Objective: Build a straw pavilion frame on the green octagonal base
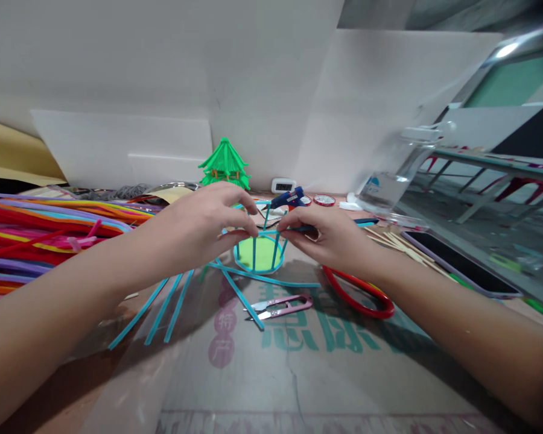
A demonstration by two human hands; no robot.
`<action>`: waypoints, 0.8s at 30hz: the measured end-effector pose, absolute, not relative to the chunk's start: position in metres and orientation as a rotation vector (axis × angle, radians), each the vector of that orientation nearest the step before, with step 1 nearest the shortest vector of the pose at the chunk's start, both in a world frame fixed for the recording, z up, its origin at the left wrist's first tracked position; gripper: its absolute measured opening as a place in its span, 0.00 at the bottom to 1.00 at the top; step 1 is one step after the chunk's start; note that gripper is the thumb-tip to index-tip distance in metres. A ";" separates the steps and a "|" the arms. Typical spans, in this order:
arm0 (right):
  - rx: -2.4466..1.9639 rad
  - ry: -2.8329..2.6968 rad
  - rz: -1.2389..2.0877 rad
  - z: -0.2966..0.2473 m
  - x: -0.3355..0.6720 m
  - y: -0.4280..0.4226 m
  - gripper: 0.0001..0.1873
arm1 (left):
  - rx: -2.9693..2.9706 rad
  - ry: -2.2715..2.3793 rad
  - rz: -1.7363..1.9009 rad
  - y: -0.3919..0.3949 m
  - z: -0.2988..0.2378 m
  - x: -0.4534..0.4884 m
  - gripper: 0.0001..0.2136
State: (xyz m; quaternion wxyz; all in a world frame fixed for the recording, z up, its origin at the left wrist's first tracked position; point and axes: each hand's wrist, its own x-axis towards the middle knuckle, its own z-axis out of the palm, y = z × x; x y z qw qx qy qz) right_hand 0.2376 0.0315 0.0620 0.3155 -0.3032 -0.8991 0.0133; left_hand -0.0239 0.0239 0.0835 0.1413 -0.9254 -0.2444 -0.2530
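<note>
Between my hands stands a small round cage of blue pipe cleaners (254, 256), with upright posts and a yellow-green base (265, 248). My left hand (210, 220) pinches its top ring from the left, thumb and forefinger together. On the right side of that same ring, my right hand (328, 235) also pinches the blue strip. The fingers hide part of the ring's far side. In front of the cage lie loose blue pipe cleaners (276, 281) and thread snips with pink handles (287, 307), one strip crossing the snips' blades.
Behind the cage are a blue glue gun (288, 198), a small digital clock (283, 185) and a green tree-shaped roof (225, 160). Colourful pipe cleaners (40, 226) pile up at left. Red-handled scissors (362, 295), wooden sticks (405, 248), a phone (461, 263) and a clear bottle (389, 181) stand or lie at right.
</note>
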 end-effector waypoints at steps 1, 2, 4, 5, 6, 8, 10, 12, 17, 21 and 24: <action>-0.794 -2.377 0.036 0.062 0.238 0.032 0.07 | -2.671 -0.709 -0.728 0.024 0.084 -0.024 0.10; -0.789 -2.381 0.037 0.062 0.238 0.032 0.07 | -2.673 -0.713 -0.724 0.024 0.084 -0.024 0.11; -0.779 -2.371 0.044 0.062 0.238 0.032 0.08 | -2.683 -0.712 -0.724 0.024 0.084 -0.024 0.11; -0.773 -2.363 0.048 0.062 0.237 0.032 0.09 | -2.687 -0.706 -0.729 0.025 0.084 -0.024 0.10; -0.764 -2.358 0.048 0.062 0.237 0.032 0.10 | -2.690 -0.702 -0.734 0.025 0.084 -0.024 0.10; -0.741 -2.358 0.036 0.062 0.237 0.032 0.10 | -2.690 -0.700 -0.736 0.026 0.084 -0.025 0.10; -0.729 -2.372 0.008 0.062 0.236 0.031 0.10 | -2.683 -0.702 -0.737 0.026 0.083 -0.025 0.10; -0.731 -2.385 -0.012 0.062 0.236 0.031 0.10 | -2.681 -0.707 -0.732 0.026 0.083 -0.025 0.10; -0.706 -2.375 0.005 0.062 0.237 0.032 0.10 | -2.677 -0.711 -0.729 0.025 0.085 -0.025 0.11; -0.705 -2.381 0.022 0.060 0.238 0.034 0.10 | -2.669 -0.681 -0.747 0.025 0.084 -0.024 0.11; -0.728 -2.398 0.051 0.060 0.237 0.034 0.10 | -2.661 -0.651 -0.763 0.025 0.084 -0.024 0.11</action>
